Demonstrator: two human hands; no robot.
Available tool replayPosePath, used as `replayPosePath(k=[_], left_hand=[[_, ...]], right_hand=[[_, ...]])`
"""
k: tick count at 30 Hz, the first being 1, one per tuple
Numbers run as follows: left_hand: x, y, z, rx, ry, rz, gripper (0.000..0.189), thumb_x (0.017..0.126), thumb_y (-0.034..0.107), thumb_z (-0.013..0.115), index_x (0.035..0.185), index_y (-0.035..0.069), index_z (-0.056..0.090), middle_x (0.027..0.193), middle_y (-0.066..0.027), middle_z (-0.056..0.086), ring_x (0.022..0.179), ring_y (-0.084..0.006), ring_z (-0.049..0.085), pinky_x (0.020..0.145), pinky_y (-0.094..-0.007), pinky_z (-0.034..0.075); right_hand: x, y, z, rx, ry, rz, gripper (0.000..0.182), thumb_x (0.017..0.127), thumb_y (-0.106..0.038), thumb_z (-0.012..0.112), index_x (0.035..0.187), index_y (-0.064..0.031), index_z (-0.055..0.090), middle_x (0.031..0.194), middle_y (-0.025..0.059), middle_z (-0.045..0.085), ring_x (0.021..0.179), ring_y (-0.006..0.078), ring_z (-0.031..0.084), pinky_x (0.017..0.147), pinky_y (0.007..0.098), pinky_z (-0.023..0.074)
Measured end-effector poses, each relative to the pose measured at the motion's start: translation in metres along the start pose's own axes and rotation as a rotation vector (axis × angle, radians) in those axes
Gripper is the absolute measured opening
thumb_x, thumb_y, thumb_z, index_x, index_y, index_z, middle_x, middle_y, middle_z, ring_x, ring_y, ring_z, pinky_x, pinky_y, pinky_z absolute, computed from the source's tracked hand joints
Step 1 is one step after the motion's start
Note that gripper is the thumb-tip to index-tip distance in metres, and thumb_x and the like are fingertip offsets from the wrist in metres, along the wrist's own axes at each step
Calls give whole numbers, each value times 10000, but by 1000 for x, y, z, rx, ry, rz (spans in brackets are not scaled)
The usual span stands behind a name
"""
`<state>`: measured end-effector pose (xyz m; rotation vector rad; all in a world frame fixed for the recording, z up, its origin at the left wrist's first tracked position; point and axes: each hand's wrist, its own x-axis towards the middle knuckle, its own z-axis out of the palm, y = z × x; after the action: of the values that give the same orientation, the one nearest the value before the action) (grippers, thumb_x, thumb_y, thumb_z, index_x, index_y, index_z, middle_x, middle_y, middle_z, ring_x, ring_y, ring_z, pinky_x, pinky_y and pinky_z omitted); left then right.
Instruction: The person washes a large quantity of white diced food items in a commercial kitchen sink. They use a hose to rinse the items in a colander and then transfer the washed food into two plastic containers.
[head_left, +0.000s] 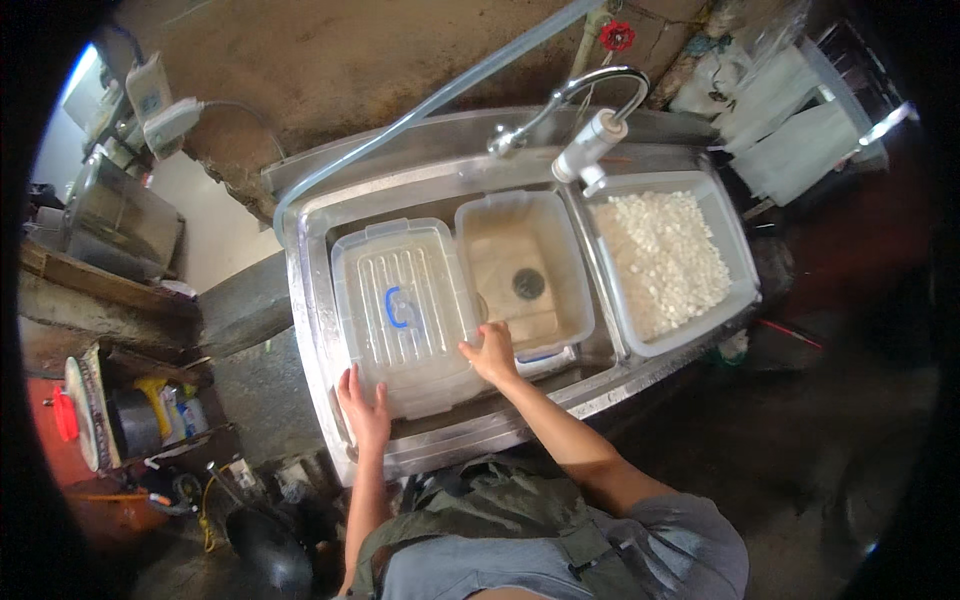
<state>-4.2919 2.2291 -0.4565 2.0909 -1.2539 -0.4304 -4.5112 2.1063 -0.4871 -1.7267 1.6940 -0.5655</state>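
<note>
In the left part of the steel sink sits a translucent plastic box (409, 386) with a ribbed face and a blue C-shaped mark or handle (395, 307). I cannot tell whether the ribbed face is a lid or the bottom seen from above. My left hand (366, 416) grips its near left edge, thumb inward. On its right edge, near the front, my right hand (493, 354) holds on with thumb and fingers. Just right of that box stands a second translucent plastic tub (577, 277), with a dark round drain (529, 283) visible through its bottom.
A grey plastic tub (739, 296) of small white pieces (667, 255) fills the sink's right side. Over the sink hangs a chrome faucet (510, 140) with a white spray head (592, 146). A clear hose (420, 112) crosses the back left rim. A wok (270, 547) lies low left.
</note>
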Motion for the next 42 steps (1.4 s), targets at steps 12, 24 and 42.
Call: replayPosePath(k=[12,24,42], left_hand=[[-7,6,-70,-859,-27,-549,441,928,283,550,1218,-43,486,1134,-126,598,988,-188,589,850,-306,468],[-31,-13,-84,-1134,126,-671,255,870,216,640,1028,26,575,854,4,592,707,-76,531,602,-227,428],[28,2,-67,-960,-158,-669,196,839,148,673,971,46,570,725,-9,577,624,-104,556,531,-224,445]], right_hand=[[-43,-99,-75,1275,-773,-192,270,878,-197,623,1024,-14,491,982,90,557,916,188,578,790,298,476],[-51,-30,-15,-333,-574,-1068,653,623,-442,765,1027,26,553,1069,185,516,1017,318,498,902,387,402],[-72,14,-26,-115,-246,108,399,800,-258,627,987,80,529,926,268,610,896,398,607,792,471,482]])
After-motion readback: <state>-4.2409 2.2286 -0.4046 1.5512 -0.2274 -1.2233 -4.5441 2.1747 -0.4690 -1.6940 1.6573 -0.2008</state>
